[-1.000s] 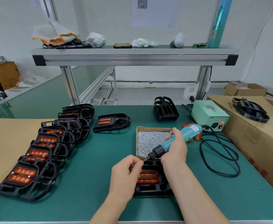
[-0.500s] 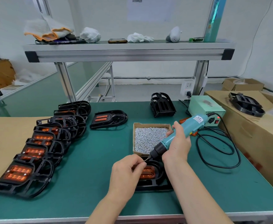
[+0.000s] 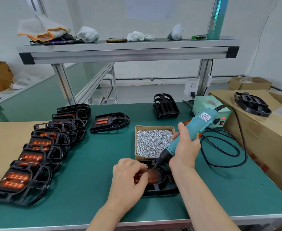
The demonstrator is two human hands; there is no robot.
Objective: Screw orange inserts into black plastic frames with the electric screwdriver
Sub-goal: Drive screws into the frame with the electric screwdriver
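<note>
A black plastic frame lies on the green mat near the front edge, with an orange insert seated in it. My right hand grips the teal electric screwdriver, tilted so its bit points down-left onto the insert. My left hand rests on the frame's left part, its fingers curled by the bit tip; whether they pinch a screw is hidden. An open cardboard box of silver screws stands just behind the frame.
Several finished frames with orange inserts overlap in a row on the left. One more assembled frame lies mid-table, a stack of black frames behind. A green power supply and its looped black cable sit right, beside cardboard boxes.
The screwdriver has dropped lower and its bit now touches the insert. My left hand has slid forward over the frame's left side. The camera view has tipped slightly downward.
</note>
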